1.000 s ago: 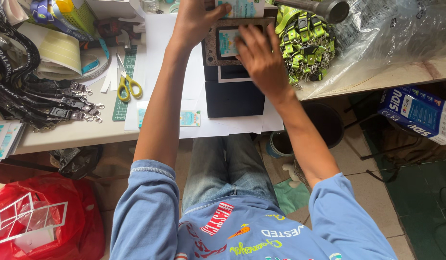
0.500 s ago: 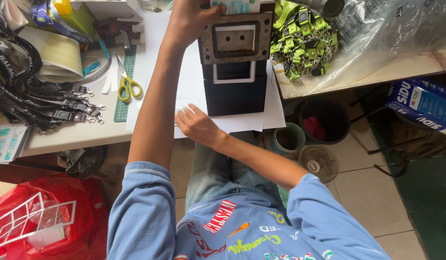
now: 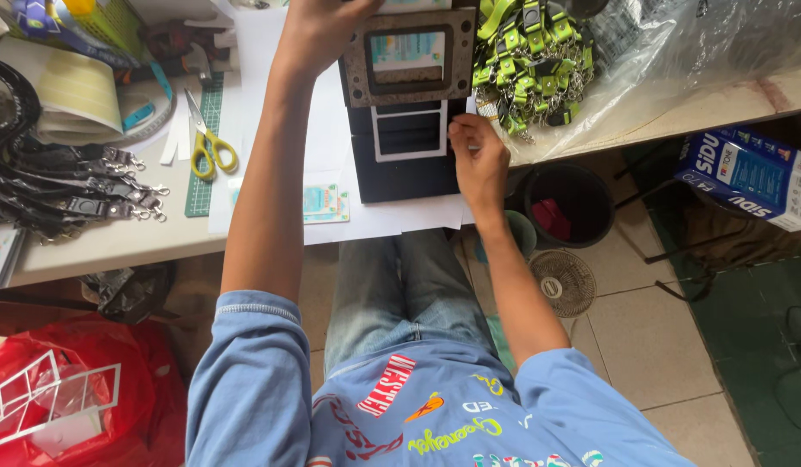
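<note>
Left hand (image 3: 318,30): at the top edge of the view, resting on the upper left corner of the black die-cutter press (image 3: 406,104). Fingertips run out of frame; cannot tell whether they are spread or curled.
Right hand (image 3: 480,160): against the press's right side, beside its lower white-framed slot. Fingers bunched together, tips pinched at the machine's edge; what they pinch, if anything, is too small to tell.
Die-cutter press: stands on the white table (image 3: 115,246), directly in front of the person, on loose white sheets (image 3: 392,216). Grey metal plate on top with a rectangular opening.
Printed card (image 3: 407,50): pale blue-green, lying in the plate's opening.
Cut cards (image 3: 324,203): small pale stack on the table, just left of the press base, under the left forearm.
Scissors (image 3: 208,138): yellow-handled, lying on a green cutting mat (image 3: 201,173), well left of the press.
Black lanyards (image 3: 54,186): heaped at the table's left end, metal clips showing.
Green lanyards (image 3: 526,60): pile with clips, just right of the press, partly on a clear plastic bag (image 3: 677,60).
Below table: black bin (image 3: 573,203) by the right forearm; red bag (image 3: 80,398) lower left.
</note>
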Demonstrator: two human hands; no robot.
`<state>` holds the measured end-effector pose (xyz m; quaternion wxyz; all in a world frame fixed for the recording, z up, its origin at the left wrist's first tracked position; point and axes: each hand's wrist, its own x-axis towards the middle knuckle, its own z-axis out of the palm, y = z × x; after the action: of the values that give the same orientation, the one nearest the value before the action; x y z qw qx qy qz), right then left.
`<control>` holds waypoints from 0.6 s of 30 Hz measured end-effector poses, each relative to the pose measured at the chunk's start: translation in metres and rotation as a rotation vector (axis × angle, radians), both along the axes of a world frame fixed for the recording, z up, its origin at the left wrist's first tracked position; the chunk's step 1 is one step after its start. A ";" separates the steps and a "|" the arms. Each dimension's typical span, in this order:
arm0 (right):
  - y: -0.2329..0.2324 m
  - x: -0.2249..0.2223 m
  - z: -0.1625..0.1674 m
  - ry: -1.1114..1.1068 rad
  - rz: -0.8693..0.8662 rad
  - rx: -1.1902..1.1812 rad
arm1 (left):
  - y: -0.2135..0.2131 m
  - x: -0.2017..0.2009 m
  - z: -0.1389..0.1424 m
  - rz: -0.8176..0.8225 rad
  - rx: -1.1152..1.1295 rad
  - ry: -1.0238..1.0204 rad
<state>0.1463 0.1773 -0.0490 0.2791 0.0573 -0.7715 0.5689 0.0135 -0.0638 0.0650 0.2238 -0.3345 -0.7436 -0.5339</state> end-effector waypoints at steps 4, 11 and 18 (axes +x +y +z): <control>0.006 -0.020 -0.008 -0.149 0.220 -0.111 | -0.002 0.001 0.002 -0.022 -0.040 -0.018; 0.009 -0.015 -0.011 -0.149 0.225 -0.044 | -0.003 -0.005 -0.004 0.039 -0.009 -0.019; 0.008 -0.011 -0.008 -0.117 0.210 0.027 | -0.003 -0.005 -0.006 0.070 -0.031 -0.048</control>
<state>0.1348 0.1849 -0.0569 0.1716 0.1085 -0.7839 0.5868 0.0083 -0.0671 0.0586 0.2192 -0.2989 -0.7681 -0.5221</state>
